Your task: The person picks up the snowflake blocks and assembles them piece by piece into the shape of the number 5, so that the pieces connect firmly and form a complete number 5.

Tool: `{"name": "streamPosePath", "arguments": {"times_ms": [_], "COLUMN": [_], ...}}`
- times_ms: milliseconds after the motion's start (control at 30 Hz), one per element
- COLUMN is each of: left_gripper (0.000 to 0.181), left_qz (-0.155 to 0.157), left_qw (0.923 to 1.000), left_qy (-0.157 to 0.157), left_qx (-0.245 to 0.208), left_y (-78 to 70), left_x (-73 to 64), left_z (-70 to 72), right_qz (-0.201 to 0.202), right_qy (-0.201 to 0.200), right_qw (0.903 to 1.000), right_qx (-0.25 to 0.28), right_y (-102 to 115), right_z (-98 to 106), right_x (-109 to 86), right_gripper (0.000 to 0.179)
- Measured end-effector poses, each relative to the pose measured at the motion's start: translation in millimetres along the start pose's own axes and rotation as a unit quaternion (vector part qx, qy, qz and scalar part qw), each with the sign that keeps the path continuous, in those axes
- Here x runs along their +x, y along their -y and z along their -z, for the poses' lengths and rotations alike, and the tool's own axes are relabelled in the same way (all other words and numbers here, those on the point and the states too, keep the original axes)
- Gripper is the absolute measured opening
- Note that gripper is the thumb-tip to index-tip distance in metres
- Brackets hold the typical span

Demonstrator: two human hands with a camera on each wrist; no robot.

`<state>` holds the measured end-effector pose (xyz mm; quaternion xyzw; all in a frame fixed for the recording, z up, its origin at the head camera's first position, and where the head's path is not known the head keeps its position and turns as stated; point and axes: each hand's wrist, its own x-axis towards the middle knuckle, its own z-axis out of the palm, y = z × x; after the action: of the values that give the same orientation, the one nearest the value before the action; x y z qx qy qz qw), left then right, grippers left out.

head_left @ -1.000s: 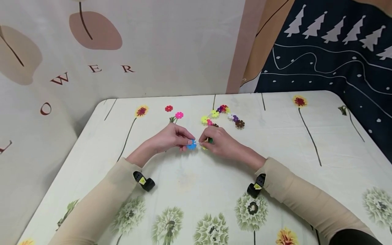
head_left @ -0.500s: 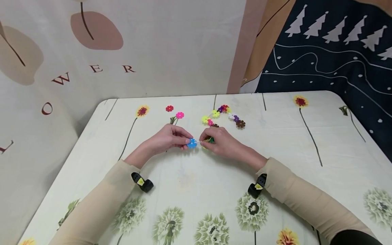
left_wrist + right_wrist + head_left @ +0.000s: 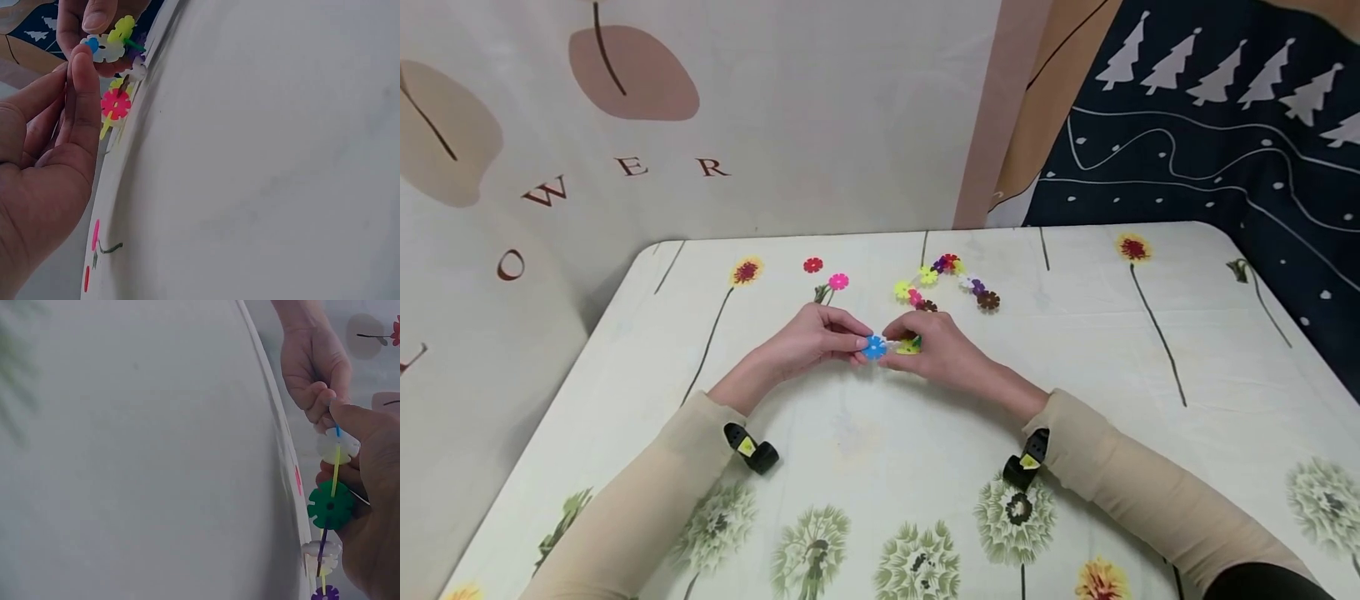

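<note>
Between its thumb and fingers, my left hand (image 3: pixel 812 337) pinches a blue notched plastic disc (image 3: pixel 874 347). My right hand (image 3: pixel 943 348) holds a white notched disc (image 3: pixel 109 49) right against the blue one, thumb on one side and fingers on the other. A yellow disc (image 3: pixel 122 29) and a green disc (image 3: pixel 330 505) follow the white one in a linked chain under the right palm. Whether the blue disc's slot is fitted into the white one cannot be told. The left fingertips cover part of the blue disc.
The joined chain of colored discs (image 3: pixel 928 275) curves across the table behind the right hand, ending in a brown disc (image 3: pixel 988 301). Loose red (image 3: pixel 813 264) and pink (image 3: pixel 838 282) discs lie behind the left hand. A flower-print cloth (image 3: pixel 850 450) covers the table, with walls behind.
The right fingers have shifted left and spread around the white disc. The gap between the hands has narrowed, and the blue disc now meets the white one. The discs behind stay put.
</note>
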<state>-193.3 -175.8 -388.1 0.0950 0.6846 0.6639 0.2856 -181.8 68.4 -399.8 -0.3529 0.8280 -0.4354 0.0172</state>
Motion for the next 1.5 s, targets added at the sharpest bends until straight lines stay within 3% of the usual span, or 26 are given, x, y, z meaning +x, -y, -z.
{"name": "streamPosePath", "arguments": {"times_ms": [600,833,1000,1100,1300,1500], "left_gripper": [0.022,0.029,0.033,0.034,0.038,0.038], "left_qz": [0.011,0.014,0.005,0.005,0.006,-0.002], "left_qw": [0.9998,0.9998,0.9984,0.9943,0.9734,0.9574], "left_qy": [0.010,-0.009,-0.056,-0.103,-0.222,-0.245], "left_qx": [-0.012,-0.011,0.011,0.026,0.057,0.152], "left_y": [0.2,-1.1,-0.3,-0.2,-0.5,-1.3], "left_x": [1.7,2.6,7.9,13.0,29.1,45.8], "left_z": [-6.5,3.5,24.7,41.2,63.4,63.9], "right_qz": [-0.008,-0.011,-0.005,-0.001,-0.018,-0.029], "right_qy": [-0.016,-0.001,0.006,0.010,0.034,0.049], "right_qw": [0.9997,0.9993,0.9990,0.9991,0.9984,0.9974], "right_qx": [-0.016,-0.036,-0.044,-0.041,-0.042,-0.045], "right_y": [2,4,3,3,3,5], "right_z": [-4,-1,1,3,5,6], "right_x": [-1.6,-1.9,-1.6,-2.6,-5.5,-5.6], "right_gripper": [0.029,0.031,0.031,0.030,0.029,0.031]}}
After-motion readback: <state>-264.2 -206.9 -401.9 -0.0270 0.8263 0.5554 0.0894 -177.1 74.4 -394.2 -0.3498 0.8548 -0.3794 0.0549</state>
